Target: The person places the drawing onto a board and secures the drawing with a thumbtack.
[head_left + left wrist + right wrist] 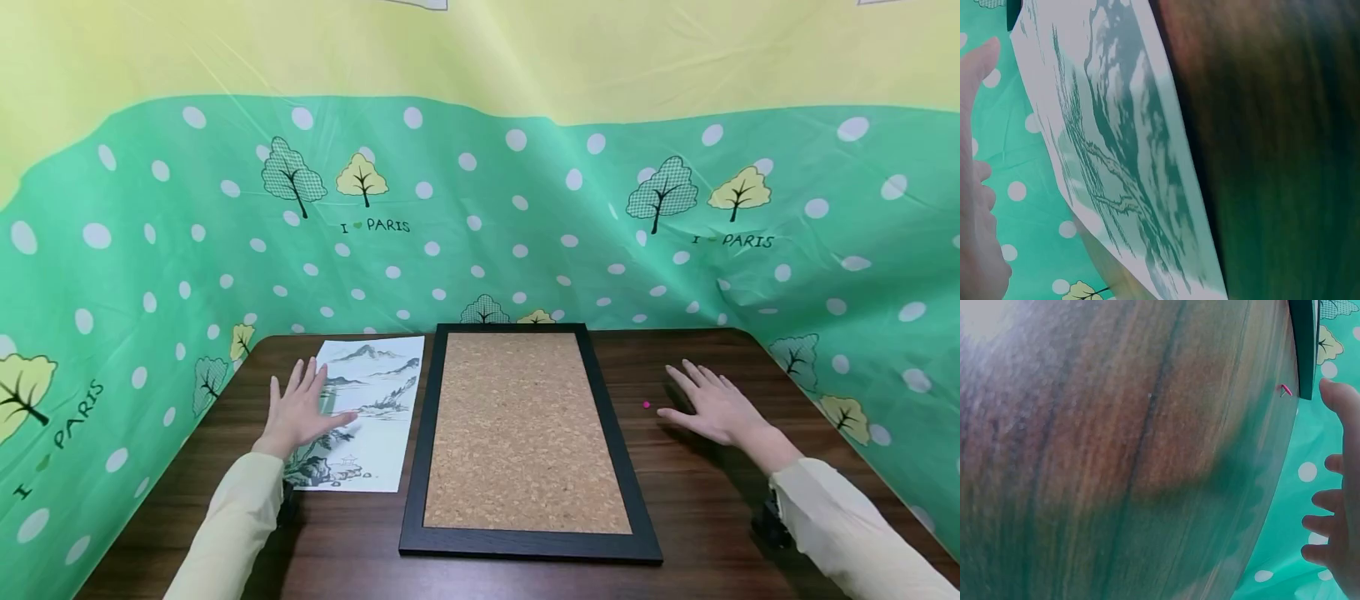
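Observation:
My left hand (297, 410), fingers spread, is over the left part of a white sheet printed with an ink landscape painting (390, 450); in the left wrist view the print (1116, 125) fills the middle. To the right of the sheet lies a cork board (525, 433) in a black frame (532, 545). A small pink pushpin (647, 405) lies on the table right of the board; the right wrist view shows the pushpin (1286, 390) tipped on its side. Just right of it my right hand (712, 408) is spread out, with nothing held.
The dark brown wooden table (345, 550) carries all of these. A green and yellow cloth (525, 208) with white dots and printed trees hangs around its back and sides. The black frame's near edge lies toward the front of the table.

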The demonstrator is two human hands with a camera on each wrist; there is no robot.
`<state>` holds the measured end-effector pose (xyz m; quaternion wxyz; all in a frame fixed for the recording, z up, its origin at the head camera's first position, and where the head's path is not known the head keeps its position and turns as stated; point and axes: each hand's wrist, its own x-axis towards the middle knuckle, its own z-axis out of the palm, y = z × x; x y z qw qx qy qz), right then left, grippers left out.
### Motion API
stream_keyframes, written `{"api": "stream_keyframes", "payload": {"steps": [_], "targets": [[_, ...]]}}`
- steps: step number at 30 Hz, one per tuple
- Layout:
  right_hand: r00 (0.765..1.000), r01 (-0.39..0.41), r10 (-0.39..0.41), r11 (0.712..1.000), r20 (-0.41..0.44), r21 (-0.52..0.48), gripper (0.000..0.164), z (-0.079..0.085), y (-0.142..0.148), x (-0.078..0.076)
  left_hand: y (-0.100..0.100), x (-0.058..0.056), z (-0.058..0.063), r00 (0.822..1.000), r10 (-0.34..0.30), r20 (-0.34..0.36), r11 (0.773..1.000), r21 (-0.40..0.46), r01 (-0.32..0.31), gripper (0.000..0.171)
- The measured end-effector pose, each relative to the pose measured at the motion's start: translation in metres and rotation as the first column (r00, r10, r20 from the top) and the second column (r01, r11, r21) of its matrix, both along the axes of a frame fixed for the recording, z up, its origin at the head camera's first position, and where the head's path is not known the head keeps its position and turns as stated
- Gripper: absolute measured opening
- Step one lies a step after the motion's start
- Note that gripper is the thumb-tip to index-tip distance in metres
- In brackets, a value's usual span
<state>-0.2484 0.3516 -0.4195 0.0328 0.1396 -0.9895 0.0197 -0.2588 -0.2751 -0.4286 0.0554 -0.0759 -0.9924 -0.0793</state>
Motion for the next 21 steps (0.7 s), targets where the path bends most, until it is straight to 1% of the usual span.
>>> {"api": "stream_keyframes", "payload": {"steps": [7,12,17,21], "targets": [[1.0,-0.011,0.011,1.0,-0.003,-0.009,0.084,0.0,0.0,0.0,-0.005,0.0,0.0,1.0,-0.002,-0.008,1.0,-0.013,0.002,0.105],[0.999,-0.03,0.029,0.999,-0.013,-0.033,0.083,0.001,-0.001,-0.001,-0.008,0.001,0.001,1.0,-0.013,-0.014,1.0,0.017,0.013,0.106],[1.0,-0.006,0.008,0.994,0.024,-0.113,0.084,0.001,-0.004,-0.002,-0.013,0.003,0.003,1.0,-0.006,-0.025,0.999,0.041,0.007,0.106],[0.998,0.027,-0.013,0.977,0.064,-0.214,0.083,0.003,-0.008,-0.002,-0.018,0.003,0.004,1.0,0.008,-0.012,0.996,0.087,-0.007,0.105]]}}
